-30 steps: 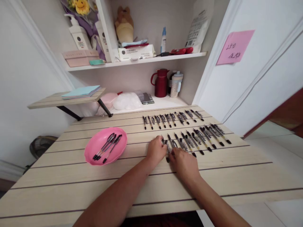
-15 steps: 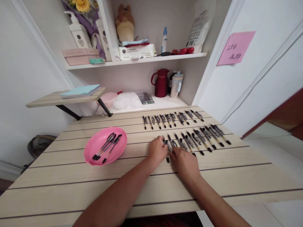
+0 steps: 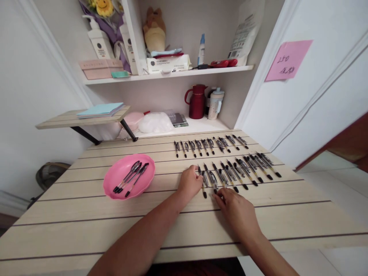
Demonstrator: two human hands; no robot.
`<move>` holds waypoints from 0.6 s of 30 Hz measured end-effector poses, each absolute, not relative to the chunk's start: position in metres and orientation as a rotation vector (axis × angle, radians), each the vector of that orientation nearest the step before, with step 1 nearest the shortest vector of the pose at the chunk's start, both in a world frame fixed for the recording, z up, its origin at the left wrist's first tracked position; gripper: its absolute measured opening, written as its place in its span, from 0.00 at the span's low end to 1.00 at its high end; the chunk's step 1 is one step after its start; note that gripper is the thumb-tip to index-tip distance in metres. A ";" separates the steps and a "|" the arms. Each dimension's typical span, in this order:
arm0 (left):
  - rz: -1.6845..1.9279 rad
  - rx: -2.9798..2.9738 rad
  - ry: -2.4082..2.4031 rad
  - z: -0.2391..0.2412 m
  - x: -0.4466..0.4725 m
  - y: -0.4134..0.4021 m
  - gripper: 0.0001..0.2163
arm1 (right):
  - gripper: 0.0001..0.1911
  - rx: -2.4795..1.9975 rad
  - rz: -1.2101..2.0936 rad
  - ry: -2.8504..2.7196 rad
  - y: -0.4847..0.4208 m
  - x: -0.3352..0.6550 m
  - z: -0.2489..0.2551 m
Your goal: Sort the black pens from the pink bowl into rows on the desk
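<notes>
Two rows of black-and-clear pens lie on the table, the caps beside the pens. My left hand rests at the left end of the near row, its bent fingers closed on the upper part of the leftmost pen. Lower down, my right hand has its thumb and fingertips drawn together at the black lower end of the second pen. The far row of pens lies untouched by either hand. A pink bowl on the left holds several pens.
Behind the table stand a dark red jug and a pale cup. A white plastic bag sits left of them. A small raised shelf with a blue pad overhangs the table's back left.
My right hand has drawn back toward me and slightly right, uncovering more of the second pen and its cap. My left hand stays almost where it was. The view has shifted slightly.
</notes>
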State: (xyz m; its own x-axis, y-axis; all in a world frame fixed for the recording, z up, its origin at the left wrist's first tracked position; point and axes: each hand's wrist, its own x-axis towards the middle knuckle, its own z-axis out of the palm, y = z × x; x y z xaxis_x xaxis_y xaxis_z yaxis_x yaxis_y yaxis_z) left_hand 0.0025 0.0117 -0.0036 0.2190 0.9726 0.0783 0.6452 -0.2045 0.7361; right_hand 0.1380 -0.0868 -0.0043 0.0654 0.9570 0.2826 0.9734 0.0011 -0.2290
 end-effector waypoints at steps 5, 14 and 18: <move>0.719 1.929 1.519 0.007 -0.005 0.012 0.17 | 0.13 -1.982 -0.047 -1.919 -0.094 0.138 -0.006; 0.532 2.128 1.975 0.076 -0.121 0.019 0.12 | 0.15 -1.885 -0.033 -1.933 -0.109 0.129 -0.017; 0.086 2.004 2.204 0.077 -0.169 0.008 0.07 | 0.17 -1.842 0.025 -1.925 -0.109 0.127 -0.020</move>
State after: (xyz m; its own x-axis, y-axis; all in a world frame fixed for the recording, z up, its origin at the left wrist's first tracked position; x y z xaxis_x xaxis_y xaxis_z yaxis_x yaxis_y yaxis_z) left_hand -0.1691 0.0080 0.0766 -0.0884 0.9928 -0.0806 0.9836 0.0998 0.1503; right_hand 0.1274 -0.1093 -0.0198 0.0140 0.9475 0.3195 0.9389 0.0974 -0.3301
